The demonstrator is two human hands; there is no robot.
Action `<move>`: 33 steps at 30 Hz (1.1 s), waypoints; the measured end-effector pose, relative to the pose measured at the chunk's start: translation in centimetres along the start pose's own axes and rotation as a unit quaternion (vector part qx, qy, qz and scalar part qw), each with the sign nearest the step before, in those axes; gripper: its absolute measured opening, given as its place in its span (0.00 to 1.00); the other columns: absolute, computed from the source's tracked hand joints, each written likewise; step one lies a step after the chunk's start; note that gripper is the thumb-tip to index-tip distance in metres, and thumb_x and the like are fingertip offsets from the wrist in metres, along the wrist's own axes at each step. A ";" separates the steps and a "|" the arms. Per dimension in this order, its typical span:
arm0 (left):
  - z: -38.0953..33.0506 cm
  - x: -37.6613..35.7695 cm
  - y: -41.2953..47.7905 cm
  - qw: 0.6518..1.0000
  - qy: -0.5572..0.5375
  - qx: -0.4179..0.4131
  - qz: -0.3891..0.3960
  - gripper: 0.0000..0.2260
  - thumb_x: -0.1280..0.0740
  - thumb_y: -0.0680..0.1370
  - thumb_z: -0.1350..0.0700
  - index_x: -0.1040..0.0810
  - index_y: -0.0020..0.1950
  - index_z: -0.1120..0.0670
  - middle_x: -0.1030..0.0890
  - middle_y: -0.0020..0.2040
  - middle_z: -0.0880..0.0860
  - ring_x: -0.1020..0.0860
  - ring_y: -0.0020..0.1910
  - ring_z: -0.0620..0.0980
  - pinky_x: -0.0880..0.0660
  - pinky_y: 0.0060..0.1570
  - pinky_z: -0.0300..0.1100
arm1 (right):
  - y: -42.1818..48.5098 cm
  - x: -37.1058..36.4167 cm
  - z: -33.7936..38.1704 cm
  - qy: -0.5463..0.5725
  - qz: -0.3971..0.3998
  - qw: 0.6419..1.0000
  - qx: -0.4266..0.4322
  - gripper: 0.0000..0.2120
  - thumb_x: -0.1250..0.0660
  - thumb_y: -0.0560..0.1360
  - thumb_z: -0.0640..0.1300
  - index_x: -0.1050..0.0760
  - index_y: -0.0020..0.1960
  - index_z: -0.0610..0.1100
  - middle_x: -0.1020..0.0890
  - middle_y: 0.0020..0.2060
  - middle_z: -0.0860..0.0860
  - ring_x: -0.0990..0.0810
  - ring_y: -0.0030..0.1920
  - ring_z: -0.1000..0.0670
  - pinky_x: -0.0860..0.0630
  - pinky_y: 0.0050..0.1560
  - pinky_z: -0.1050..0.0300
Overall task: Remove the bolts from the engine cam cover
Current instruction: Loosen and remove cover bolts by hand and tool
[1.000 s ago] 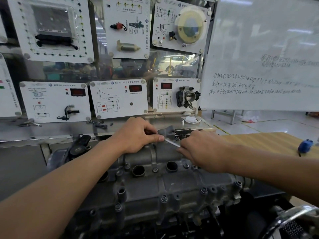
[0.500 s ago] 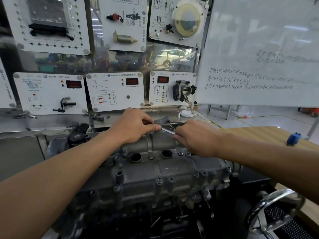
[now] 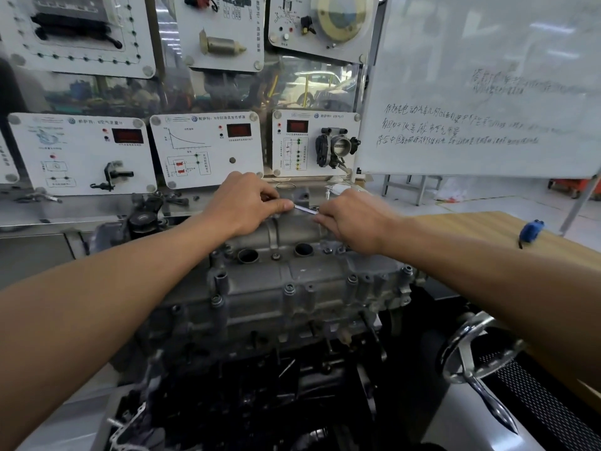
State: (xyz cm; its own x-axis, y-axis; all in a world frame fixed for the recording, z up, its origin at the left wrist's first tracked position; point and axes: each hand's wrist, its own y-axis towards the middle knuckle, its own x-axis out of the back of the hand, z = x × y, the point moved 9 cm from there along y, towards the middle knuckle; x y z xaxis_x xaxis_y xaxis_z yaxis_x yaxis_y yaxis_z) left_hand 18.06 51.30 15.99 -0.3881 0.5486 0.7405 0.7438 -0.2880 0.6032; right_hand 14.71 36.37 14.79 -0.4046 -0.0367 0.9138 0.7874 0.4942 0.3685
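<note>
Both hands meet at the far edge of the cam cover [image 3: 312, 278], which sits mid-scene on the engine. The left hand [image 3: 247, 203] has curled fingers, and its thumb and forefinger pinch the left end of a thin silver tool [image 3: 305, 208]. The right hand [image 3: 354, 219] curls its fingers round the tool's right end. Bolts [image 3: 288, 289] sit along the cover's near edge.
</note>
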 end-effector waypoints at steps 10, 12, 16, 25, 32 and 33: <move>0.2 -0.1 0.2 1.000 -0.020 -0.006 0.018 0.14 0.30 0.73 0.38 0.14 0.43 0.48 0.16 0.34 0.48 0.21 0.34 0.47 0.25 0.38 0.45 | 1.0 1.8 0.7 0.005 -0.114 0.991 -0.075 0.23 0.48 0.81 0.59 0.30 0.62 0.42 0.26 0.61 0.44 0.27 0.61 0.43 0.25 0.54 0.44; 0.1 -0.4 0.2 0.999 -0.025 -0.011 0.024 0.10 0.30 0.74 0.42 0.14 0.42 0.46 0.19 0.31 0.45 0.23 0.30 0.44 0.31 0.33 0.41 | 2.7 0.9 1.5 0.066 -0.091 0.989 -0.094 0.25 0.51 0.81 0.58 0.33 0.67 0.41 0.29 0.66 0.42 0.27 0.63 0.40 0.25 0.58 0.42; 0.3 0.0 0.2 1.000 -0.023 -0.008 0.002 0.04 0.29 0.75 0.49 0.14 0.43 0.45 0.21 0.29 0.44 0.24 0.29 0.43 0.35 0.31 0.37 | 4.6 -1.5 2.7 0.083 -0.048 0.991 -0.089 0.26 0.57 0.82 0.60 0.27 0.61 0.45 0.24 0.57 0.42 0.21 0.54 0.39 0.24 0.53 0.41; 0.8 -0.6 0.2 1.000 0.008 0.003 -0.013 0.06 0.29 0.74 0.51 0.15 0.40 0.50 0.18 0.32 0.53 0.23 0.32 0.50 0.24 0.40 0.51 | 5.0 -1.3 3.0 -0.007 -0.112 0.993 -0.025 0.30 0.59 0.82 0.61 0.24 0.54 0.45 0.21 0.50 0.42 0.19 0.48 0.37 0.22 0.47 0.44; 0.2 -0.1 0.0 1.000 0.013 -0.001 -0.025 0.09 0.29 0.75 0.50 0.15 0.38 0.53 0.20 0.29 0.53 0.24 0.30 0.50 0.27 0.35 0.49 | 5.5 -1.3 2.9 -0.011 -0.124 0.992 0.003 0.29 0.58 0.82 0.61 0.24 0.47 0.46 0.20 0.46 0.42 0.19 0.46 0.38 0.28 0.40 0.49; 0.1 -0.1 0.0 1.000 0.017 -0.001 -0.023 0.10 0.29 0.75 0.50 0.15 0.38 0.53 0.20 0.30 0.54 0.24 0.31 0.52 0.26 0.36 0.50 | 5.5 -1.3 2.9 -0.010 -0.129 0.991 0.010 0.28 0.58 0.82 0.61 0.25 0.47 0.46 0.20 0.46 0.43 0.19 0.45 0.38 0.31 0.39 0.50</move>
State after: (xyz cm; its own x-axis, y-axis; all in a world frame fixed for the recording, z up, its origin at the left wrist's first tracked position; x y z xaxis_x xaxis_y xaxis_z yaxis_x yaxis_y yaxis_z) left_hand 18.15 51.29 15.91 -0.4394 0.5349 0.7217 0.7241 -0.2646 0.6369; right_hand 18.22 41.62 15.11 -0.6014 -0.1468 0.7853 0.6470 0.4871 0.5866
